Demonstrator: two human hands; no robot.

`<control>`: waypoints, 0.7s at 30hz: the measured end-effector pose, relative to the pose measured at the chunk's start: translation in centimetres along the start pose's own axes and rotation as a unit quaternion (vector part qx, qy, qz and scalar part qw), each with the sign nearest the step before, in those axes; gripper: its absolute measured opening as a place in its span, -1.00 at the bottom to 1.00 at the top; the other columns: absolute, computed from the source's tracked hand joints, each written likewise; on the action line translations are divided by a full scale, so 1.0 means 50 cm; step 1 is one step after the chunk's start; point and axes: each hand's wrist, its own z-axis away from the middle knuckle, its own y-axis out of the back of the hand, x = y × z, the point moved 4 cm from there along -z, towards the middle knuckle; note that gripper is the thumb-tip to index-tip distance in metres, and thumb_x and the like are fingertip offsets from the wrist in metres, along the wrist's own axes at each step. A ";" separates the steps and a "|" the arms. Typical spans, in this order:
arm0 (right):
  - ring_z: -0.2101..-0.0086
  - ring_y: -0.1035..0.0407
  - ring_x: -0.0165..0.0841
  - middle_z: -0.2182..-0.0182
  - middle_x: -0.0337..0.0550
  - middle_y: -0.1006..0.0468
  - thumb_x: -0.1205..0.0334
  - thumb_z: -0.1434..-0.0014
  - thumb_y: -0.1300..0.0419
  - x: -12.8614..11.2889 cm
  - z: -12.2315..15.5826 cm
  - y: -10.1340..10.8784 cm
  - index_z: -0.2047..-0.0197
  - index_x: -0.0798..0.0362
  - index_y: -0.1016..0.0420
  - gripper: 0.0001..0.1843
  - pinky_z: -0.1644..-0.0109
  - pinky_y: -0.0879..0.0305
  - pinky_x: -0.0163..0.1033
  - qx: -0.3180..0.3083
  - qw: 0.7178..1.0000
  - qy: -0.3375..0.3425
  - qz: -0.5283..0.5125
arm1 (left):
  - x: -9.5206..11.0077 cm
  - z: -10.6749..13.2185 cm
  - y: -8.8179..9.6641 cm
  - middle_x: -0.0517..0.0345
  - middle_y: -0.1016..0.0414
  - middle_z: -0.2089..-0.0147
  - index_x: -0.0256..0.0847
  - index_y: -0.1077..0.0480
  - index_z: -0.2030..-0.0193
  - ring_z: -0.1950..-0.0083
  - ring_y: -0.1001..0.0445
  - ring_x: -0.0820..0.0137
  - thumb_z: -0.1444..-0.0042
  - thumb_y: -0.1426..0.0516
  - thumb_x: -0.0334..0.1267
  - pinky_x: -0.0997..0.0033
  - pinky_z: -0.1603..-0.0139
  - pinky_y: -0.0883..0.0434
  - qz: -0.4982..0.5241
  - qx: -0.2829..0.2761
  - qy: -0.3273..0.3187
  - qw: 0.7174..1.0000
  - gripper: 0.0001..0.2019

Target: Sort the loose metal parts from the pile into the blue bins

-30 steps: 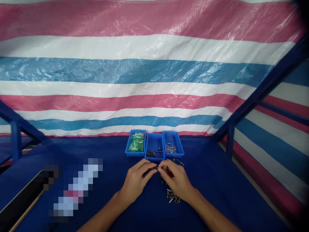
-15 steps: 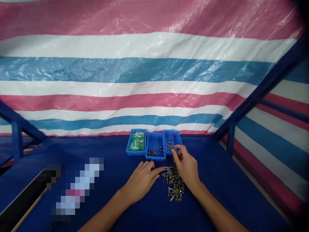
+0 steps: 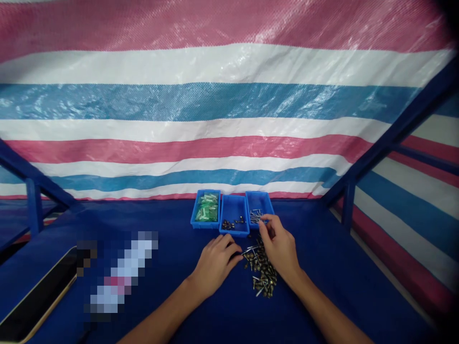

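My left hand [image 3: 216,263] lies at the left edge of a pile of small brass-coloured and silver screws [image 3: 264,274]. Its thumb and index finger close on the end of a silver screw [image 3: 249,249]. At the front rim of the right blue bin [image 3: 258,199], my right hand [image 3: 281,244] is curled with thumb and index finger close together. Whatever lies between those fingertips is too small to make out. Silver screws [image 3: 256,216] rest inside that bin. The middle blue bin [image 3: 234,205] has dark, brass-toned small pieces [image 3: 228,224] in it.
The left blue bin [image 3: 193,223] contains green-and-white packets [image 3: 208,206]. A dark phone-like object [image 3: 41,291] and a blurred-out pale item [image 3: 125,272] lie on the left of the blue table [image 3: 172,239]. Blue frame bars [image 3: 373,153] and striped sheeting [image 3: 215,105] surround the table.
My left index finger and thumb have moved from reaching over the pile's edge to closing on a silver screw. My right hand stays by the right bin. The view has shifted slightly.
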 end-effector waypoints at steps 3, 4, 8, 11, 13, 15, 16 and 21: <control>0.51 -0.45 -0.35 0.48 -0.34 -0.49 -0.02 -0.52 -0.03 -0.005 0.002 -0.001 -0.05 -0.02 -0.47 -0.68 0.36 -0.27 -0.30 -0.006 1.000 0.006 0.003 | 0.004 -0.003 -0.006 0.14 -0.52 0.10 -0.14 -0.51 0.11 0.08 -0.54 0.25 -0.43 -0.23 -0.37 0.25 0.03 -0.51 -0.008 -0.017 0.001 1.000 -0.94; 0.51 -0.45 -0.35 0.49 -0.34 -0.49 -0.02 -0.52 -0.02 -0.005 0.002 -0.002 -0.04 -0.02 -0.48 -0.68 0.37 -0.27 -0.30 -0.007 1.000 0.007 0.003 | 0.004 -0.004 -0.007 0.13 -0.51 0.11 -0.15 -0.49 0.13 0.09 -0.54 0.25 -0.45 -0.21 -0.38 0.24 0.04 -0.51 -0.018 -0.018 -0.004 1.000 -0.92; 0.49 -0.47 -0.34 0.48 -0.32 -0.51 -0.02 -0.53 -0.01 -0.002 0.000 -0.001 -0.05 -0.03 -0.48 -0.68 0.37 -0.28 -0.30 -0.006 1.000 0.005 0.000 | 0.005 -0.004 -0.010 0.12 -0.48 0.15 -0.17 -0.41 0.17 0.13 -0.52 0.24 -0.54 -0.09 -0.34 0.23 0.10 -0.49 -0.044 -0.012 -0.018 0.999 -0.82; 0.48 -0.48 -0.32 0.47 -0.31 -0.53 -0.03 -0.54 0.01 0.001 -0.002 0.000 -0.05 -0.04 -0.47 -0.67 0.36 -0.30 -0.29 -0.005 1.000 0.005 -0.005 | 0.003 0.000 -0.008 0.15 -0.47 0.15 -0.16 -0.37 0.15 0.15 -0.52 0.28 -0.56 -0.05 -0.34 0.26 0.11 -0.49 -0.028 -0.011 -0.013 0.999 -0.82; 0.48 -0.49 -0.31 0.46 -0.30 -0.54 -0.05 -0.54 0.02 0.002 -0.002 0.001 -0.05 -0.04 -0.47 -0.66 0.35 -0.31 -0.28 -0.002 1.000 0.004 -0.006 | -0.001 0.004 -0.005 0.16 -0.47 0.15 -0.16 -0.35 0.13 0.15 -0.52 0.29 -0.56 -0.05 -0.35 0.28 0.11 -0.49 0.005 -0.010 -0.001 1.000 -0.84; 0.47 -0.50 -0.30 0.44 -0.29 -0.56 -0.05 -0.55 0.02 0.003 -0.002 0.002 -0.05 -0.05 -0.46 -0.66 0.34 -0.32 -0.27 0.000 1.000 0.002 -0.007 | -0.003 0.008 -0.001 0.15 -0.48 0.12 -0.16 -0.37 0.08 0.12 -0.53 0.29 -0.55 -0.05 -0.37 0.28 0.07 -0.51 0.049 -0.005 0.003 0.999 -0.87; 0.46 -0.51 -0.29 0.43 -0.29 -0.57 -0.05 -0.55 0.03 0.004 -0.002 0.003 -0.06 -0.05 -0.46 -0.66 0.33 -0.33 -0.27 0.000 1.000 0.002 -0.008 | -0.004 0.010 0.002 0.13 -0.49 0.08 -0.16 -0.38 0.02 0.07 -0.53 0.28 -0.55 -0.04 -0.38 0.27 0.03 -0.51 0.066 0.000 -0.001 0.998 -0.88; 0.40 -0.57 -0.28 0.33 -0.24 -0.65 -0.03 -0.55 0.01 0.008 -0.004 0.003 -0.07 -0.05 -0.45 -0.69 0.25 -0.37 -0.26 -0.005 1.000 -0.010 -0.015 | 0.005 0.015 0.016 -0.02 -0.48 -0.09 -0.12 -0.30 -0.39 -0.07 -0.51 0.22 -0.56 0.03 -0.44 0.22 -0.09 -0.52 0.073 0.017 -0.045 0.996 -0.63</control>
